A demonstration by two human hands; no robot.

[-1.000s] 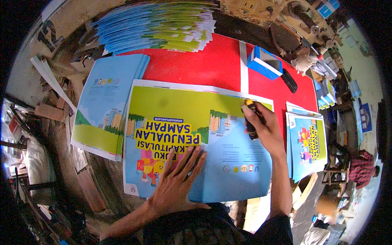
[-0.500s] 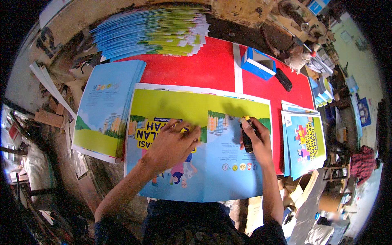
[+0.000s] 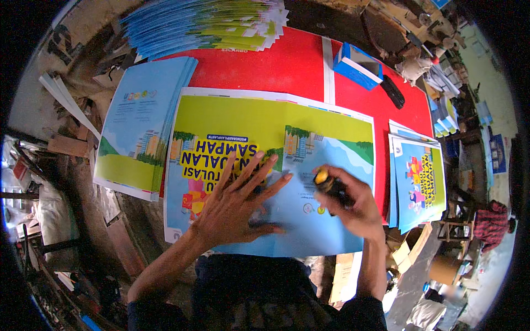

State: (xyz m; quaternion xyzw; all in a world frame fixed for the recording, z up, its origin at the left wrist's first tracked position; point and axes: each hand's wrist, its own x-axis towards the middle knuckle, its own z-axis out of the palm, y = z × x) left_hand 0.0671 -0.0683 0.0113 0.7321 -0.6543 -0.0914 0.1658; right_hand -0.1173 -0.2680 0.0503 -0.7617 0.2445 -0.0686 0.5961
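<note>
An open printed cover sheet [image 3: 232, 110], green, white-edged and blue, lies spread before me with its print upside down to me. A fold line runs down its middle. My left hand [image 3: 234, 204] rests on its left half, fingers spread and nothing held. Over the right half, my right hand [image 3: 356, 201] is closed round a small black hand tool [image 3: 331, 190] with a yellow end. The fingers hide much of the tool, and motion blurs it, so its exact kind is unclear.
A red tabletop [image 3: 248, 69] lies beneath. At left is a stack of covers [image 3: 146, 105]; a large fanned pile [image 3: 204, 27] lies behind. Several booklets [image 3: 417, 182] lie at right. A blue-and-white box [image 3: 359, 66] and a black object [image 3: 393, 91] sit at far right.
My left hand has flattened and spread over the sheet. My right hand has come nearer with the tool, from the sheet's right part toward the fold. The whole view has shifted slightly.
</note>
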